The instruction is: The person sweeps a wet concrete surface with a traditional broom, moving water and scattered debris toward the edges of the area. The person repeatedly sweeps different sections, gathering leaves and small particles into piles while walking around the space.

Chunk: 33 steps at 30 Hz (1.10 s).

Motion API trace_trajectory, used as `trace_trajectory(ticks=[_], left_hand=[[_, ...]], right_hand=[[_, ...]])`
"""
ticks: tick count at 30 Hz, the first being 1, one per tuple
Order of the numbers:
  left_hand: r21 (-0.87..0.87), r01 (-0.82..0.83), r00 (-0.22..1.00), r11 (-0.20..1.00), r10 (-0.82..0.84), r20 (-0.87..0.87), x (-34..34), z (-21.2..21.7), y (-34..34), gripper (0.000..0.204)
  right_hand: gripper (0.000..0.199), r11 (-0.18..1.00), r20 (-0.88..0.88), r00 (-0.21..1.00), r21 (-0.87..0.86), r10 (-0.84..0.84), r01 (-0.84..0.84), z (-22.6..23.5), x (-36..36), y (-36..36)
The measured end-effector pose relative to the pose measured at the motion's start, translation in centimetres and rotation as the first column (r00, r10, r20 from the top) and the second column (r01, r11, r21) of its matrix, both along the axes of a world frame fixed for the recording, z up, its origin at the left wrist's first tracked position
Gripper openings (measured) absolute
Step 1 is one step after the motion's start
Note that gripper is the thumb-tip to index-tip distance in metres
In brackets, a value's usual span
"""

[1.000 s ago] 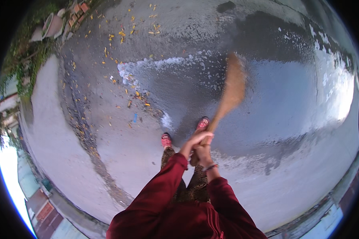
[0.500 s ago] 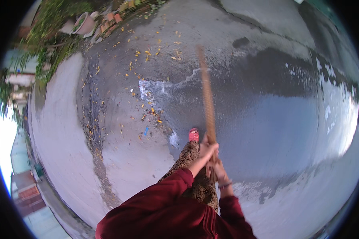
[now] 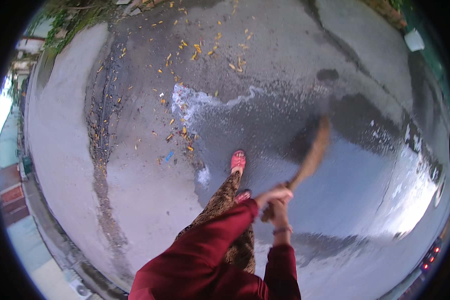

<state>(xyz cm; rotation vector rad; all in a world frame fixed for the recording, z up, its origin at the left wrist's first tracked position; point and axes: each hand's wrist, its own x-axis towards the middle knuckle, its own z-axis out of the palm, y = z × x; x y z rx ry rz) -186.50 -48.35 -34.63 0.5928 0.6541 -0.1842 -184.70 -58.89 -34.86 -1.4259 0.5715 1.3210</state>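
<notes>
Both of my hands grip a tan stick broom (image 3: 311,157), blurred by motion. My left hand (image 3: 274,194) is closed around it farther up, its arm crossing in front of me. Just below, touching it, my right hand (image 3: 279,210) is closed on the broom's near end, with a bracelet (image 3: 283,230) at the wrist. The broom slants away to the right over wet, dark pavement (image 3: 265,132); whether its tip touches the ground is too smeared to tell. White foam (image 3: 187,100) edges the wet patch on the left.
My feet wear red sandals (image 3: 238,160) on the wet ground. Yellow leaves (image 3: 197,48) and a blue scrap (image 3: 169,156) lie to the left, beside a dark gutter strip (image 3: 99,135). A white bucket-like container (image 3: 414,40) stands at the far right.
The broom has swung from pointing straight ahead to slanting right, and my hands have shifted slightly right with it. The view has moved, and my second sandal now shows.
</notes>
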Motion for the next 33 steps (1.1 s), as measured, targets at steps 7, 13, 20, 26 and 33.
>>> trace_trajectory(ticks=[7, 13, 20, 26, 33], left_hand=[[0.002, -0.497, 0.795, 0.868, 0.457, -0.398, -13.8, -6.6, 16.2, 0.008], [0.572, -0.477, 0.683, 0.668, 0.690, -0.237, -5.4, 4.0, 18.2, 0.052], [0.014, -0.171, 0.960, 0.985, 0.169, -0.224, 4.9, 6.9, 8.0, 0.078], [-0.004, 0.042, 0.988, 0.999, -0.040, 0.152, 16.2, -2.2, 5.6, 0.026], [-0.386, -0.394, 0.918, 0.834, 0.332, -0.217, 8.6, -8.9, 18.4, 0.014]], right_hand=[[0.028, 0.650, 0.138, 0.680, 0.207, 0.720, -0.731, -2.0, -8.7, 18.9], [0.010, 0.820, -0.179, 0.819, 0.320, 0.545, -0.475, 8.2, -0.6, 20.5], [0.004, 0.985, -0.120, 0.980, 0.053, -0.157, 0.164, 17.4, 1.4, 11.2], [0.008, 0.962, -0.003, 0.964, 0.056, -0.266, 0.266, 12.2, 13.2, 13.2], [0.018, 0.901, -0.145, 0.894, -0.033, 0.424, -0.433, 2.1, 9.5, 22.4]])
